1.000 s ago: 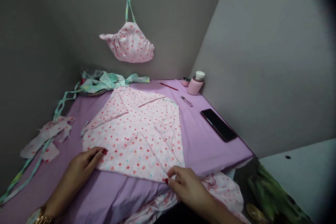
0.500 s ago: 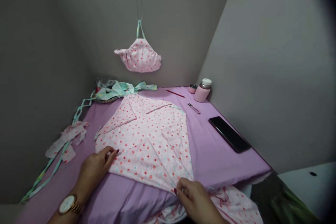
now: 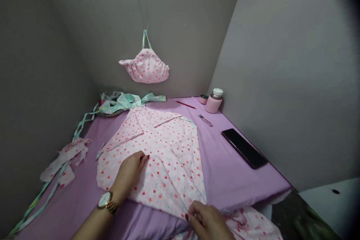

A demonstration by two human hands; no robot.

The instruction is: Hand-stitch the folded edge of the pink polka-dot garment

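A pale pink garment (image 3: 165,146) with red dots lies spread on the lilac-covered table, with creases and folded-over flaps. My right hand (image 3: 209,220) pinches its lower hem at the near right corner, thumb and fingers closed on the edge. Farther left, my left hand (image 3: 131,170), with a gold watch on the wrist, rests over the middle of the garment. Its fingers are bunched together on the fabric beside a long crease; the exact grip under the fingertips is partly hidden. A pin (image 3: 125,145) shows at the left flap's edge.
Thread snips (image 3: 205,120), a red pencil (image 3: 186,104), a pink jar (image 3: 214,101), a small round tin (image 3: 204,99) and a phone (image 3: 244,147) lie right. Green ties (image 3: 123,103) and fabric scraps (image 3: 66,159) lie left. A small dotted piece (image 3: 147,66) hangs at the wall.
My left hand has moved right and away from me, from the garment's left part to its middle. My right hand stays at the near corner. The view has shifted slightly.
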